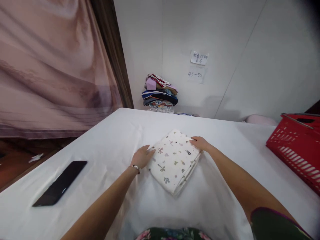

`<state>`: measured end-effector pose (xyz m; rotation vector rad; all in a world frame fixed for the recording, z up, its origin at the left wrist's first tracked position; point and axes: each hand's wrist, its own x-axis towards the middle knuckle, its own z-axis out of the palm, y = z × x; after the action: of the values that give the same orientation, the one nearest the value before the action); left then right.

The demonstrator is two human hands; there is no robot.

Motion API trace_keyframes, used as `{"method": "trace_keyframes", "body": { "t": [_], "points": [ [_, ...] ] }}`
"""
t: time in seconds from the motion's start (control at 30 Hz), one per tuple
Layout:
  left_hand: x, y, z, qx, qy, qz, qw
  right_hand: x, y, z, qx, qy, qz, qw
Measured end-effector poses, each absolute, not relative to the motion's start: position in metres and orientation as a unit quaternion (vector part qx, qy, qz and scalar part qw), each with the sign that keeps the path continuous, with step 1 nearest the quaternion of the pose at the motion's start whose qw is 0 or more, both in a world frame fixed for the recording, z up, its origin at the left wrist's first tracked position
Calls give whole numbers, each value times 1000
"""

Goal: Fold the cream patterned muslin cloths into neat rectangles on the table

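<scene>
A folded white cloth (172, 160) printed with small plants and shapes lies on the white table, turned so that one corner points toward me. My left hand (142, 156), with a bracelet at the wrist, holds its left edge, the thumb reaching over the top. At the right corner, my right hand (200, 144) grips the layered edge between thumb and fingers. Several folded layers show along the cloth's lower right side. The undersides of both hands' grips are hidden.
A black phone (60, 183) lies on the table (105, 140) at left. The red basket (297, 143) stands at the right edge. Beyond the far edge rises a stack of folded fabrics (160, 93). Paper notes (199, 58) hang on the wall; a pink curtain (55, 66) hangs left.
</scene>
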<state>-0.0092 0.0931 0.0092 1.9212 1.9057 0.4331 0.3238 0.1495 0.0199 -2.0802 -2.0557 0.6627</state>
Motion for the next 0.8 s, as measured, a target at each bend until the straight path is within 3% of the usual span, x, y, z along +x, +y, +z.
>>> {"method": "trace_keyframes", "body": {
  "t": [0.2,0.37,0.57,0.7,0.8],
  "points": [
    [-18,113,12,669,685,119,265,326,147,24,-724,-646,241,34],
    [-43,153,43,722,668,121,133,309,125,21,-715,-621,319,42],
    [-45,170,56,738,665,99,52,296,84,5,-648,-587,445,194],
    [8,120,48,825,533,164,90,310,71,-5,-668,-532,425,300],
    [53,80,43,868,440,184,135,316,58,-7,-643,-520,452,334]
  ]
}}
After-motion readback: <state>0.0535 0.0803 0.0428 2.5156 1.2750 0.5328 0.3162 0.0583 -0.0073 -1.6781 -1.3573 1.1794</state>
